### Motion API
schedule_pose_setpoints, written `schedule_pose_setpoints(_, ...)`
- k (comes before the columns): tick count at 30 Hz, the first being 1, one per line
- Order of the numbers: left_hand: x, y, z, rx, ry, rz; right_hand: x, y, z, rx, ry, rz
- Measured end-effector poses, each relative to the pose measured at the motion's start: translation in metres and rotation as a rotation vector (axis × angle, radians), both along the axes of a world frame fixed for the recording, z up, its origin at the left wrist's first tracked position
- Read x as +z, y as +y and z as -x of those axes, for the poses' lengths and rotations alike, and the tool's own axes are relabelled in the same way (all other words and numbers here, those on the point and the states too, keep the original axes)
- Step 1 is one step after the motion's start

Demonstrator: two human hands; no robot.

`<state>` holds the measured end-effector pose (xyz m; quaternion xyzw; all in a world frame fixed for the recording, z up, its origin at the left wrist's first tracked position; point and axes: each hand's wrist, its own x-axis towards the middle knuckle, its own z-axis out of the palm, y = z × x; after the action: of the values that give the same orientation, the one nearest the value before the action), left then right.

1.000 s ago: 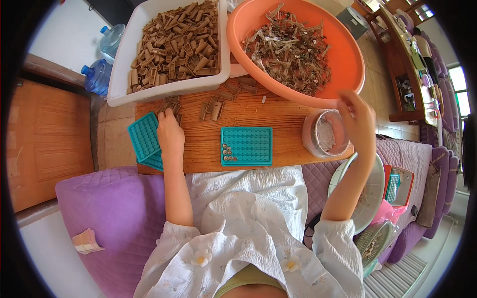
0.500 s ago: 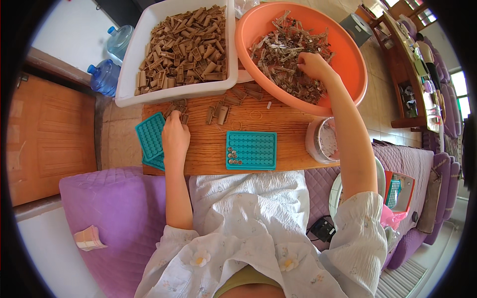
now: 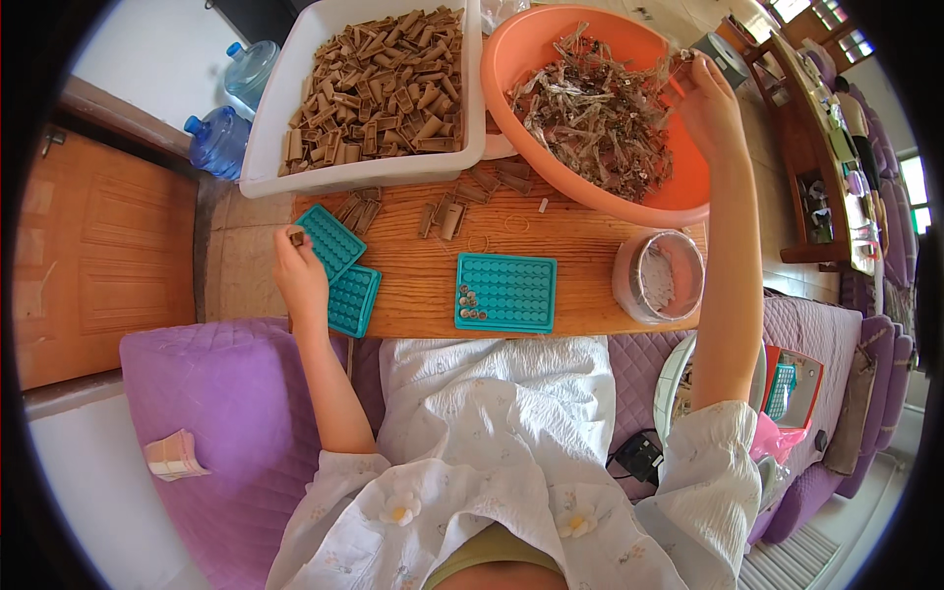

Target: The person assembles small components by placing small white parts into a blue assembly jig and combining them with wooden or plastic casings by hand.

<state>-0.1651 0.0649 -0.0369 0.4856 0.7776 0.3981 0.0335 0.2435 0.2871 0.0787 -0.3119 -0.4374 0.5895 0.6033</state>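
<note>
My left hand [image 3: 300, 275] is closed round a small brown plastic shell [image 3: 296, 237], out past the left edge of two teal pitted trays [image 3: 331, 243]. My right hand [image 3: 712, 106] is raised at the right rim of an orange basin [image 3: 700, 187]. Its fingers pinch a small dark piece with see-through film [image 3: 683, 64], too small to make out fully. Tangled film strips with little metal parts [image 3: 590, 123] fill much of the basin. In front of me lies another teal tray [image 3: 521, 295], with several small round metal pieces [image 3: 468, 303] in its lower left pits.
A white tub [image 3: 258, 162] heaped with brown shells stands at the back left. Loose shells [image 3: 450, 216] and rubber bands [image 3: 515, 224] lie on the wooden table [image 3: 413, 295]. A round container with white contents [image 3: 629, 280] stands at its right edge.
My left hand has moved left and down, away from the loose shells, with one shell in it. My right hand has come up out of the strips to the basin's right rim.
</note>
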Motion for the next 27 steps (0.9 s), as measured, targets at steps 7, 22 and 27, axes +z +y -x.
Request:
schedule_pose_setpoints(7,0.011,-0.007,0.006,0.038,-0.026,-0.071,-0.001,-0.009,-0.026,0.017,-0.561,0.114)
schedule_pose_setpoints(22,-0.002,-0.017,0.050,0.248,0.033,0.470,-0.022,-0.046,-0.024,0.372,0.219,0.124)
schedule_pose_setpoints(27,-0.044,-0.024,0.075,0.198,-0.058,0.341,-0.015,-0.067,-0.003,0.377,0.229,0.121)
